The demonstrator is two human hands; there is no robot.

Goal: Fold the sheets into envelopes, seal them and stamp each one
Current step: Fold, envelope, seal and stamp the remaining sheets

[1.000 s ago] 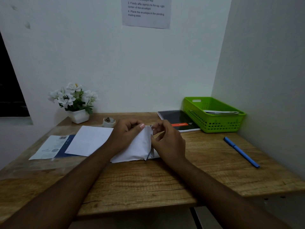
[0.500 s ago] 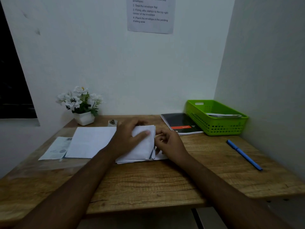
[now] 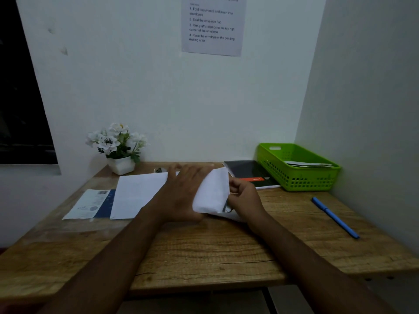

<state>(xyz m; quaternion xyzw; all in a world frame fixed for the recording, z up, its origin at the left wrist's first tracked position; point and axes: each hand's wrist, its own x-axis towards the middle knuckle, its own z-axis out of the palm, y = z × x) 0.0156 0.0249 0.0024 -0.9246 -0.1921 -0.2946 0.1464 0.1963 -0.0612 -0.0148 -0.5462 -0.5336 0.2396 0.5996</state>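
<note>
Holding the folded sheet (image 3: 213,191) tilted up off the desk (image 3: 204,250), mid-table, between both hands.

Grip, right hand (image 3: 243,197): fingers curled, pinching the sheet's right edge. This is the only real hold on it.
Grip, left hand (image 3: 184,193): fingers stretched nearly straight, lying against the sheet's left side and closed on nothing I can make out. Blur hides the fingertips.

Risks, as I judge them:
- One pinch carries the whole sheet. If it slackens, the layers probably spring apart and the fold is lost.
- Pressing down with the left palm before the edges line up would set a crooked crease, and the flap would then seal badly.
- The flat sheet (image 3: 138,193) lies just beside my left wrist, so a sweep of the forearm could drag or rumple it.
- The tape roll (image 3: 158,170) sits close behind my left fingers, and a forward push may knock it.
- The pen (image 3: 333,216) and basket (image 3: 299,177) are well apart. No concern.
</note>
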